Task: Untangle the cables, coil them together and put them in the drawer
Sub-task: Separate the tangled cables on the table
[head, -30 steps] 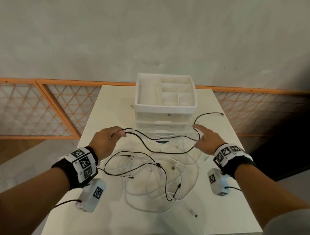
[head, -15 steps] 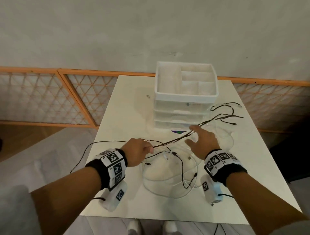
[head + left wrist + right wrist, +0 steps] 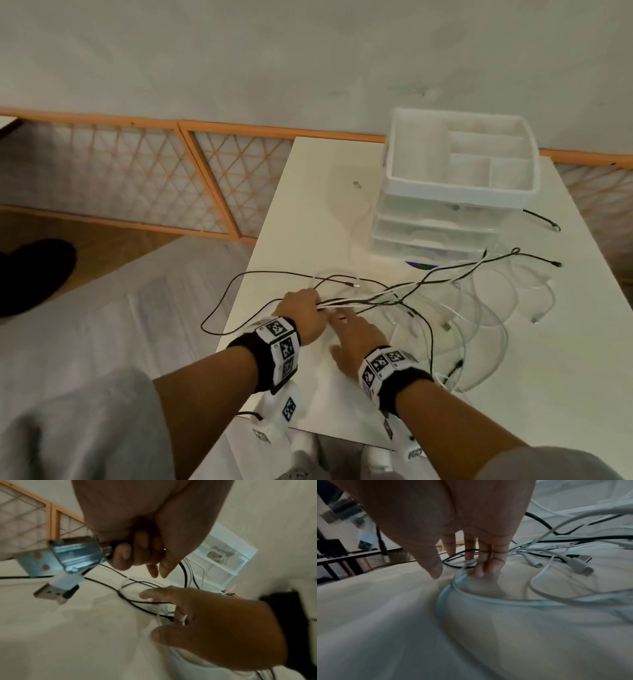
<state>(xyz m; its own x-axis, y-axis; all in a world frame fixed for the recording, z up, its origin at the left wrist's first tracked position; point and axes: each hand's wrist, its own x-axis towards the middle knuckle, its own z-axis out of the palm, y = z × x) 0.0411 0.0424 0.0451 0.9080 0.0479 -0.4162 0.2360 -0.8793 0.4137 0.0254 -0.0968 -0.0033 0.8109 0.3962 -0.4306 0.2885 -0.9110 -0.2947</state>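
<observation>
Two grips | left hand [image 3: 301, 317] clamped round bundled black and white cables [image 3: 370, 301] | right hand [image 3: 356, 337] just beside it, fingers [image 3: 485, 566] straight, pressing white bench [image 3: 308, 192] | white plastic drawer unit [image 3: 445, 219] well beyond both.

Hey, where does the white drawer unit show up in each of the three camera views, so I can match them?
Head: drawer unit upper right, at the table's far end.
Left wrist: drawer unit right of centre, behind the left hand.
Right wrist: not in it.
Shared landmark: the cables show in all three views.
</observation>
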